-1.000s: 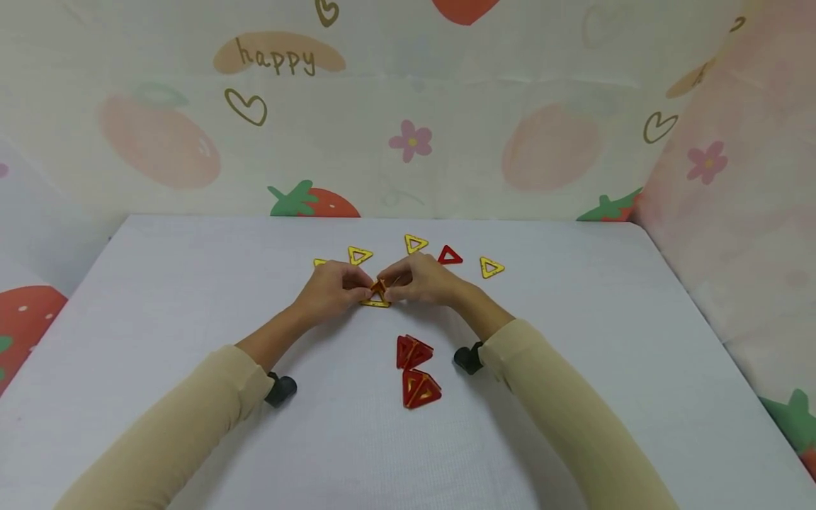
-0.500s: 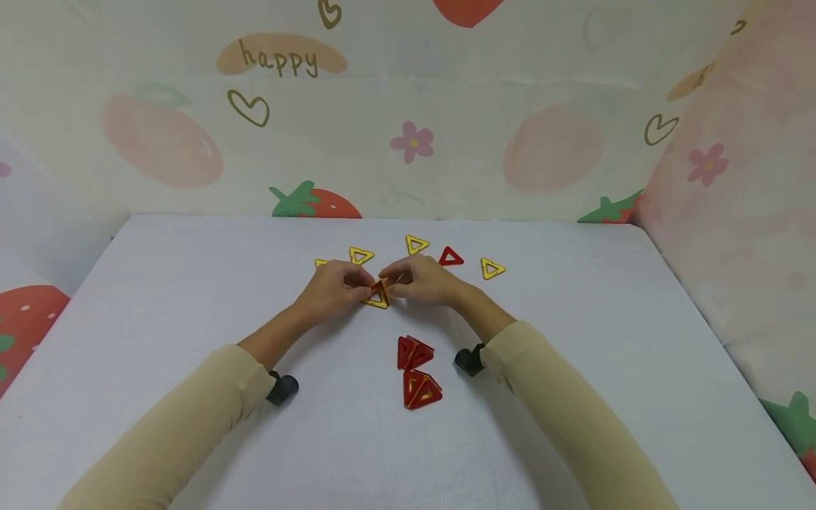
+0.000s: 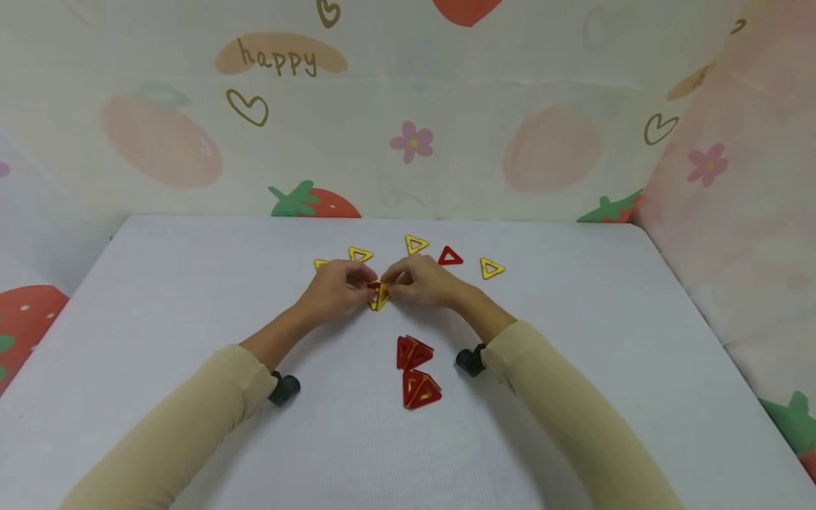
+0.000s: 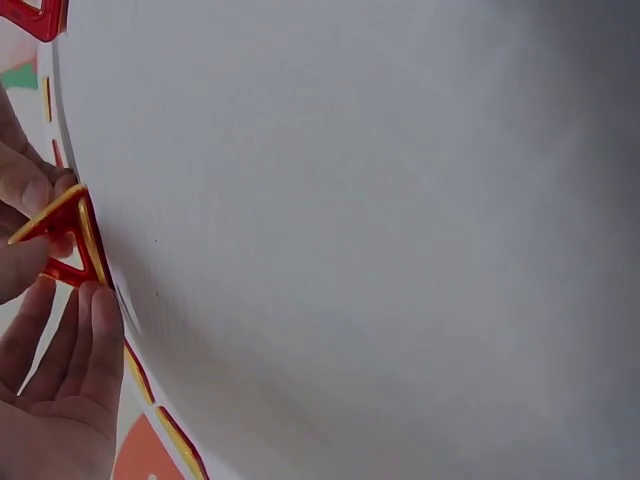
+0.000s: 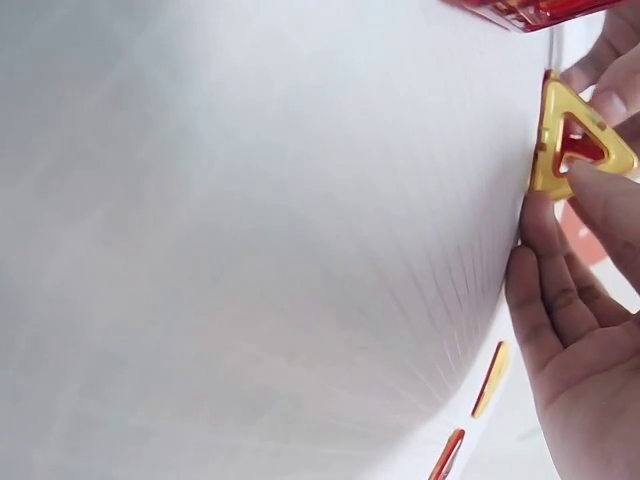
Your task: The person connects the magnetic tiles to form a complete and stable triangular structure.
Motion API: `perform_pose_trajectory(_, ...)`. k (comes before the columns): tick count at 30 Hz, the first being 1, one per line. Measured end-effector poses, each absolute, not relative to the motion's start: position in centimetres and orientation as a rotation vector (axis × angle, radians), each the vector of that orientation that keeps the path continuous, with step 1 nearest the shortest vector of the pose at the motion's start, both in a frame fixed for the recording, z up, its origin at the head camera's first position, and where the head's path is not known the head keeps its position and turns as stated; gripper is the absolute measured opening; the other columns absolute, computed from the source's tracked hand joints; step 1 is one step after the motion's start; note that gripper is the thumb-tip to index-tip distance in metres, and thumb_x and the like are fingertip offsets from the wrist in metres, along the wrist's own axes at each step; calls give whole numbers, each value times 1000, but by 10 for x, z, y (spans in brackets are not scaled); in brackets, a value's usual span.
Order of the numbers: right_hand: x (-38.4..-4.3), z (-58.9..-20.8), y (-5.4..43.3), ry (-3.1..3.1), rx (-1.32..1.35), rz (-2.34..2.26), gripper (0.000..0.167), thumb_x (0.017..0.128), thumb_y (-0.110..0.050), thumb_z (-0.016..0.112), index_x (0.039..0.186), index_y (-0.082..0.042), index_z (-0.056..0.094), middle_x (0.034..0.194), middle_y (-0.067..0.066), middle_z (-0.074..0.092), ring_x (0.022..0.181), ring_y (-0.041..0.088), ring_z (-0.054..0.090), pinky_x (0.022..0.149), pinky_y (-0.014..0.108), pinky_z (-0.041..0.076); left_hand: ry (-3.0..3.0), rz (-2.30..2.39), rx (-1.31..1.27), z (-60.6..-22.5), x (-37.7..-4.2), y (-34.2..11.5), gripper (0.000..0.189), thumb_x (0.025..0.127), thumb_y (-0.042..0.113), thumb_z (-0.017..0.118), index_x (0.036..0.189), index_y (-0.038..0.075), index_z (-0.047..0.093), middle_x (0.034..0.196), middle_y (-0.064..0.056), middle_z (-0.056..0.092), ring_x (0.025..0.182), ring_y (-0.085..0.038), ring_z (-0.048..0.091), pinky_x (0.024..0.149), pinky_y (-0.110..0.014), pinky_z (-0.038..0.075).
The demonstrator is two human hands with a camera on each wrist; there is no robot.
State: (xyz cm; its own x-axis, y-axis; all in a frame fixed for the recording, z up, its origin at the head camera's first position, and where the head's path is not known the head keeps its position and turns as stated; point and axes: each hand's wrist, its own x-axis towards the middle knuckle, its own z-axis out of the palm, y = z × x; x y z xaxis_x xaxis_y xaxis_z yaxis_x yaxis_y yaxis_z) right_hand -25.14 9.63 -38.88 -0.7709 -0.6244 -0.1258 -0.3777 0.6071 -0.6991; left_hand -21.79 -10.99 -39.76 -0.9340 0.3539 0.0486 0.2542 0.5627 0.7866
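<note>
Both hands meet over a small assembly of triangular magnetic tiles [image 3: 382, 297], beyond the middle of the table. The left hand [image 3: 336, 289] pinches its left side between thumb and fingers. On the other side, the right hand [image 3: 423, 280] grips a tile, its thumb over the yellow face. Seen from the left wrist, the joined tiles [image 4: 92, 240] have red faces and yellow edges and stand at an angle to each other. A yellow triangle face [image 5: 550, 172] with a hollow centre shows in the right wrist view. Fingers hide part of the assembly.
Two red-and-yellow tile pyramids, one [image 3: 414, 352] behind the other [image 3: 421, 389], stand nearer the body. Loose yellow triangles [image 3: 416, 244] and a red triangle [image 3: 450, 256] lie behind the hands, with another yellow triangle [image 3: 492, 268] further right. A patterned backdrop [image 3: 459, 85] rises behind the table.
The assembly has turned: a broad yellow triangle faced the body earlier, and now two narrower yellow faces meet at an edge there. The hands have stayed nearly in place.
</note>
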Motion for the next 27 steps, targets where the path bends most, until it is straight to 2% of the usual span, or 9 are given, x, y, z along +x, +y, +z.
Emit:
perform_pose_trajectory(6, -252, -387, 98, 2495, -814, -944, 20, 94, -8, 68, 113, -4, 72, 107, 6, 72, 93, 17, 63, 80, 25, 54, 2666, 1323, 538, -396, -217, -109, 29, 91, 12, 71, 116, -2, 68, 112, -13, 70, 103, -26, 66, 90, -40, 55)
perform_pose_trajectory(10, -253, -388, 98, 2504, -817, -938, 16, 93, -9, 69, 108, -5, 73, 102, 5, 71, 88, 17, 61, 75, 24, 53, 2653, 1290, 576, -396, -218, -110, 35, 87, 9, 75, 119, -2, 67, 116, -14, 69, 106, -28, 65, 93, -41, 54)
perform_pose_trajectory(18, -254, -391, 99, 2515, -820, -943, 15, 92, -10, 70, 106, -5, 73, 99, 4, 71, 86, 15, 61, 76, 24, 52, 2631, 1298, 608, -398, -221, -110, 37, 86, 0, 74, 121, -5, 65, 119, -18, 67, 106, -30, 66, 93, -41, 54)
perform_pose_trajectory(27, -252, -389, 99, 2514, -809, -959, 16, 91, -10, 72, 106, -5, 73, 96, 3, 70, 85, 16, 60, 76, 23, 53, 2630, 1280, 662, -398, -222, -110, 36, 86, -3, 73, 121, -6, 65, 117, -18, 68, 106, -30, 66, 94, -41, 53)
